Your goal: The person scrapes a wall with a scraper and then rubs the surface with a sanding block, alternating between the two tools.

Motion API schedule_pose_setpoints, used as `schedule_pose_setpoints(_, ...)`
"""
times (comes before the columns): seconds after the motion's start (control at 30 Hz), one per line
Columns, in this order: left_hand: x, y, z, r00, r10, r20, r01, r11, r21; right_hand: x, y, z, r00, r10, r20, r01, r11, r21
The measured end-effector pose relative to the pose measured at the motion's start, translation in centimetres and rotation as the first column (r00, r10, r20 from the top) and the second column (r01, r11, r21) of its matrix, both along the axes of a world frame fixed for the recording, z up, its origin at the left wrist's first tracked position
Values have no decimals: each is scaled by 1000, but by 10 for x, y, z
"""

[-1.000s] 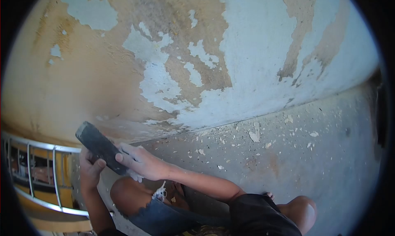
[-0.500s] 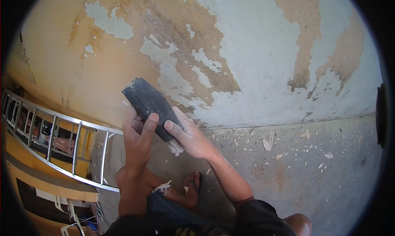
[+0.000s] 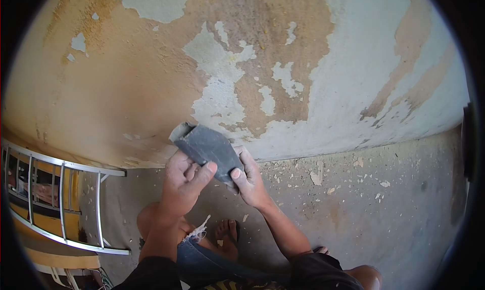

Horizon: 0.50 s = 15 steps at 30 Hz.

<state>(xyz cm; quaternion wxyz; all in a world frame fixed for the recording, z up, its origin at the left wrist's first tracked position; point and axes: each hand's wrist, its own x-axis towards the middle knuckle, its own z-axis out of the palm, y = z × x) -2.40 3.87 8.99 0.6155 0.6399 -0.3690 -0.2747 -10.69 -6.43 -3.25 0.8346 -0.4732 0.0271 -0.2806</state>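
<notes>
A folded sheet of dark grey sandpaper (image 3: 209, 148) is held up in front of the wall, its far end curled over and showing a paler underside. My left hand (image 3: 187, 176) grips its lower left edge, thumb on top and dusty fingers curled beneath. At the right end, my right hand (image 3: 248, 179) pinches it with the thumb on the face and fingers behind. Pale dust coats both hands. Behind them, the wall (image 3: 126, 82) shows brown patches where paint has peeled, beside remaining whitish paint.
An aluminium ladder (image 3: 63, 199) lies along the left side. Paint flakes (image 3: 317, 174) are scattered over the grey concrete floor (image 3: 353, 229). Below my hands are my crouched legs and a sandalled foot (image 3: 227, 237). White metal frames (image 3: 60, 277) show at lower left.
The sandpaper and both hands have shifted slightly right and down in view. Its far end now curls open more. The camera view has turned, so the ladder sits farther left.
</notes>
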Motion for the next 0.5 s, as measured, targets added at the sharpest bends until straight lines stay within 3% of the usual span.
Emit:
schedule_pose_setpoints(0.1, 7, 22, 1, 993, 15, 116, -25, 996, 87, 3, 5, 3, 998, 58, 15, -58, 998, -10)
schedule_pose_setpoints(0.13, 6, 26, 2, 993, 0, 116, -9, 997, 80, 6, 7, 7, 997, 60, 41, -55, 991, -119)
schedule_pose_setpoints(0.17, 5, 31, 4, 987, 82, 137, -90, 995, 47, 8, 10, 12, 996, 67, 67, -51, 974, -222)
schedule_pose_setpoints(0.23, 5, 38, 4, 973, 161, 167, -165, 986, 15, 14, 14, 22, 992, 92, 86, -70, 969, -237)
schedule_pose_setpoints(0.3, 6, 43, 1, 899, 390, 199, -369, 919, -138, 18, 18, 31, 986, 128, 104, -100, 965, -241)
schedule_pose_setpoints(0.33, 4, 43, 2, 895, 428, 124, -400, 895, -197, 20, 18, 35, 986, 78, 147, -41, 971, -234)
schedule_pose_setpoints(0.43, 4, 32, 3, 910, 408, 82, -375, 890, -261, 14, 13, 44, 981, -30, 193, 69, 978, -196)
schedule_pose_setpoints(0.5, 5, 23, 1, 939, 340, 49, -322, 922, -216, 2, 4, 45, 996, -16, 92, 35, 977, -210)
